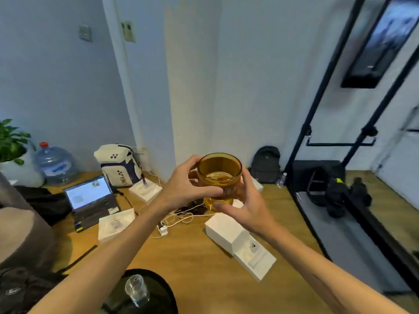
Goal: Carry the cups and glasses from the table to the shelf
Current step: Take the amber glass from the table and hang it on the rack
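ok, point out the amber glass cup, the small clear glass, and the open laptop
amber glass cup (218, 171): head view, on its upper side wall.
small clear glass (136, 288): head view, on its side wall.
open laptop (89, 193): head view, on the lit screen.

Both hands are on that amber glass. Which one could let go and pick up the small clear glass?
Probably the left hand: the clear glass stands low beside the left forearm, while the right hand cradles the amber glass from below.

Office corner, laptop (90, 198), backpacks (119, 165), water jug (55, 164)
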